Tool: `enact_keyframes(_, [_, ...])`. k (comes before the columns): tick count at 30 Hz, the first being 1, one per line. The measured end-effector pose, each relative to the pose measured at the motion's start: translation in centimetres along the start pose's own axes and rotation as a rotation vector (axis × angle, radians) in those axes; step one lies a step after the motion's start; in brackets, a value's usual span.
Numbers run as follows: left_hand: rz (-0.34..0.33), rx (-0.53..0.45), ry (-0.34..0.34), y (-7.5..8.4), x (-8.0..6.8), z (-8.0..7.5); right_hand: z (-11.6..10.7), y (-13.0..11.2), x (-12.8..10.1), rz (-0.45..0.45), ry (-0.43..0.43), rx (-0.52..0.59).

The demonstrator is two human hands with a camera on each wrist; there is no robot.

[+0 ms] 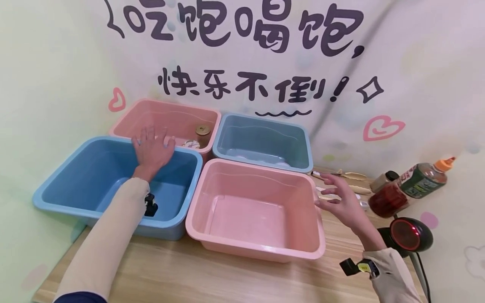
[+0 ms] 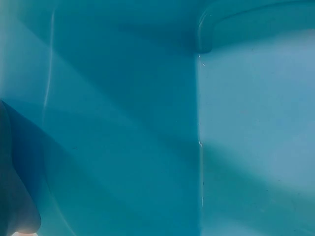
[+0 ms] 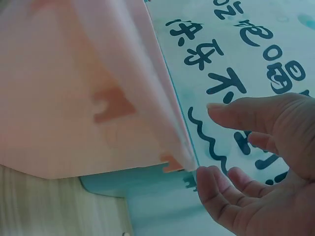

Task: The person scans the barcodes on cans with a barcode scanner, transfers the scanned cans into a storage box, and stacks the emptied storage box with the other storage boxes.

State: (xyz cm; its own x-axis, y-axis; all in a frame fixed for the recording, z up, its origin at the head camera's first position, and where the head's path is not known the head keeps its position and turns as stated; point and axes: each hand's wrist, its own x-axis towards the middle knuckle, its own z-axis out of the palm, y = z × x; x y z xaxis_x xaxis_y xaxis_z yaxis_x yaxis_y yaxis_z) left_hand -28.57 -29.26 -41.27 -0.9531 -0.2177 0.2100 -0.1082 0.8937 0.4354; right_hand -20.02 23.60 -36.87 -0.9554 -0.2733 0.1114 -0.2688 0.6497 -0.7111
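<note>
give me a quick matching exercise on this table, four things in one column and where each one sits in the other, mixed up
Things:
1. left hand
2. right hand
3. gold-lidded jar
4. red-faced scanner

Places:
A. inside the far pink tub
B. on the table's right edge, near the right wrist
C. on the far rim of the near blue tub
D. open beside the right wall of the near pink tub

Pairs: 1-C, 2-D, 3-A, 4-B
</note>
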Motion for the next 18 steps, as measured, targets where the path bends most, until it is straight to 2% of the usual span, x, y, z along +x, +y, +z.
enact_keyframes(10, [-0.005, 0.001, -0.016, -0.1, -0.4, -0.3, 0.7, 1.0, -1.6, 0.171, -0.135, 0.258])
enact_keyframes(18, [-0.006, 0.001, -0.018, 0.0, -0.2, -0.2, 0.7, 1.4, -1.6, 0.179, -0.215, 0.306])
